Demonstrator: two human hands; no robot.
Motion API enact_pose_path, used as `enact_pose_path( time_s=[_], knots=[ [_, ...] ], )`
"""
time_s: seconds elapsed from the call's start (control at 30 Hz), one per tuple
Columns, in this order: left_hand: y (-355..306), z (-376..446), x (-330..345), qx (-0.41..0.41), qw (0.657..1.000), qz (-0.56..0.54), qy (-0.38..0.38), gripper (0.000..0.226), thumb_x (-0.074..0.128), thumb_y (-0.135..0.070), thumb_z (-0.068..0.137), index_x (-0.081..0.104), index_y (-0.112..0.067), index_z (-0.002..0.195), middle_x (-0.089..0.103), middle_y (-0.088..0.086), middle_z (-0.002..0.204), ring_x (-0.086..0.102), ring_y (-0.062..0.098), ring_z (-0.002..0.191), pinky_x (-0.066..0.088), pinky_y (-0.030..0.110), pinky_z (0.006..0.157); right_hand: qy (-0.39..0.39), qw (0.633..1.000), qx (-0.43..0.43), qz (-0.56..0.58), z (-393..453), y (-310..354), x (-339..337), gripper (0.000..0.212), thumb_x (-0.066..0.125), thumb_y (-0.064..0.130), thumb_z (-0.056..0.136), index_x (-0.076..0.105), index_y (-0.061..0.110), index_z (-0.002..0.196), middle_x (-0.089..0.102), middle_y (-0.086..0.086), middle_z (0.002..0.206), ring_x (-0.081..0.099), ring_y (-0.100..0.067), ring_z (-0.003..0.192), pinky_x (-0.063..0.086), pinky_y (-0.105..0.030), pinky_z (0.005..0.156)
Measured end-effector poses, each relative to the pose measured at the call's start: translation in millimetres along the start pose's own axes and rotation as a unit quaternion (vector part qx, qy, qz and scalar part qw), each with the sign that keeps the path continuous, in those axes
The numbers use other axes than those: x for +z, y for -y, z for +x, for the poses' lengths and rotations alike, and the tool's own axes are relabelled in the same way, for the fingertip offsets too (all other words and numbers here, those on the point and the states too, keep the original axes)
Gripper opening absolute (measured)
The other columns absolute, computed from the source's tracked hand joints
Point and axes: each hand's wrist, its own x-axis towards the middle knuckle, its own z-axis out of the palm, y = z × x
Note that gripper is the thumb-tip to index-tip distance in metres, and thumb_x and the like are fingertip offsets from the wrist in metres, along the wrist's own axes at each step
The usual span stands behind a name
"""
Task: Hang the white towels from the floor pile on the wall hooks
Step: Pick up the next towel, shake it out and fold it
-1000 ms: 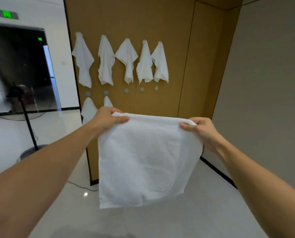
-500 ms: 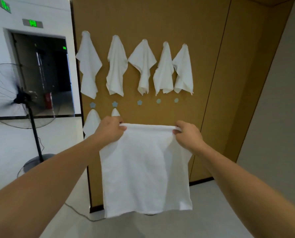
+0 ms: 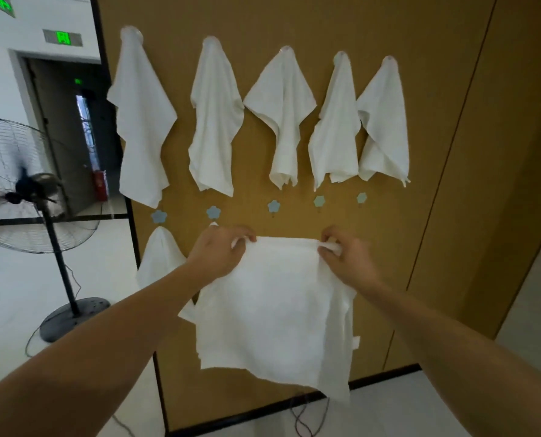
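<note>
A tan panelled wall [image 3: 373,33] fills the view. Nearest, the left hand [image 3: 220,252] and right hand [image 3: 346,258] each pinch a top corner of the white towel [image 3: 272,310], its top edge stretched level. Beyond and just above it, the free flower hook [image 3: 274,207] sits between the hands.

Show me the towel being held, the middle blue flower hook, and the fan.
held towel [image 3: 272,310], head view, middle of cloth
middle blue flower hook [image 3: 274,206], head view, flower face
fan [image 3: 35,187], head view, motor hub
</note>
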Motion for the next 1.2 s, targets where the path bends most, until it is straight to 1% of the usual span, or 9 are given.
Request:
enact_pose_path(
  time_s=[0.13, 0.37, 0.5, 0.6, 0.7, 0.8, 0.93, 1.1, 1.2],
  knots=[
    [38, 49, 37, 0.043, 0.993, 0.105, 0.014, 0.031, 0.053, -0.02, 0.097, 0.073, -0.037, 0.112, 0.072, -0.011, 0.113, 0.067, 0.011, 0.094, 0.046, 0.023, 0.097, 0.01, 0.997, -0.052, 0.063, 61, -29, 43, 0.023, 0.062, 0.009, 0.092, 0.076, 0.025, 0.101, 0.072, 0.012, 0.103, 0.065, -0.005, 0.085, 0.042, -0.001, 0.077],
    [103, 143, 115, 0.066, 0.969, 0.234, 0.037, 0.03, 0.048, -0.029, 0.101, 0.066, -0.038, 0.124, 0.073, 0.002, 0.108, 0.068, 0.02, 0.093, 0.048, 0.025, 0.085, 0.123, 0.975, -0.145, -0.12, 195, -103, 125, 0.038, 0.047, 0.019, 0.1, 0.061, 0.036, 0.131, 0.073, 0.0, 0.115, 0.067, -0.019, 0.097, 0.051, -0.029, 0.083],
    [127, 200, 150, 0.015, 0.961, 0.27, 0.063, 0.035, 0.042, -0.031, 0.102, 0.059, -0.04, 0.131, 0.069, 0.006, 0.113, 0.067, 0.026, 0.094, 0.054, 0.036, 0.083, 0.072, 0.974, -0.185, -0.107, 263, -135, 164, 0.035, 0.052, 0.018, 0.097, 0.067, 0.034, 0.125, 0.076, -0.002, 0.098, 0.064, -0.015, 0.073, 0.041, -0.018, 0.061],
    [140, 230, 177, -0.005, 0.955, 0.293, 0.052, 0.035, 0.043, -0.027, 0.101, 0.062, -0.035, 0.129, 0.071, 0.006, 0.104, 0.067, 0.026, 0.084, 0.054, 0.034, 0.075, 0.045, 0.978, -0.195, -0.051, 302, -156, 193, 0.03, 0.059, 0.01, 0.094, 0.073, 0.024, 0.117, 0.076, -0.007, 0.099, 0.068, -0.024, 0.08, 0.052, -0.027, 0.076],
    [150, 242, 207, -0.037, 0.935, 0.348, 0.063, 0.028, 0.041, -0.026, 0.099, 0.068, -0.027, 0.108, 0.071, 0.001, 0.088, 0.06, 0.019, 0.068, 0.049, 0.029, 0.061, 0.058, 0.989, -0.135, 0.009, 320, -175, 220, 0.032, 0.055, 0.005, 0.094, 0.075, 0.022, 0.114, 0.075, -0.004, 0.105, 0.069, -0.021, 0.083, 0.05, -0.019, 0.08],
    [159, 237, 232, -0.011, 0.946, 0.316, 0.074, 0.028, 0.053, -0.019, 0.096, 0.068, -0.027, 0.118, 0.07, 0.002, 0.079, 0.064, 0.022, 0.06, 0.049, 0.028, 0.052, 0.057, 0.992, -0.11, 0.034, 315, -191, 247, 0.034, 0.054, 0.009, 0.094, 0.073, 0.026, 0.116, 0.076, 0.001, 0.103, 0.069, -0.015, 0.075, 0.051, -0.017, 0.077],
    [173, 217, 265, 0.018, 0.976, 0.214, -0.048, 0.026, 0.065, -0.012, 0.087, 0.071, -0.011, 0.112, 0.059, 0.006, 0.057, 0.052, 0.024, 0.037, 0.043, 0.027, 0.033, 0.061, 0.994, -0.074, 0.061, 281, -199, 287, 0.036, 0.051, 0.018, 0.097, 0.066, 0.03, 0.128, 0.074, -0.002, 0.078, 0.061, -0.016, 0.056, 0.055, -0.033, 0.062],
    [171, 210, 299, 0.006, 0.986, 0.146, -0.083, 0.042, 0.042, -0.023, 0.091, 0.069, -0.008, 0.12, 0.063, 0.007, 0.065, 0.053, 0.021, 0.042, 0.042, 0.026, 0.034, 0.073, 0.969, 0.013, 0.236, 259, -176, 326, 0.033, 0.053, 0.013, 0.098, 0.067, 0.018, 0.127, 0.074, -0.001, 0.109, 0.07, -0.015, 0.094, 0.055, -0.029, 0.086],
    [166, 207, 314, -0.036, 0.994, 0.058, -0.088, 0.039, 0.046, -0.023, 0.095, 0.064, -0.007, 0.125, 0.067, 0.006, 0.072, 0.058, 0.019, 0.049, 0.042, 0.022, 0.044, 0.054, 0.955, 0.055, 0.288, 255, -170, 332, 0.031, 0.054, 0.011, 0.097, 0.07, 0.019, 0.123, 0.075, 0.004, 0.099, 0.069, -0.01, 0.087, 0.054, -0.024, 0.078]
  ],
)
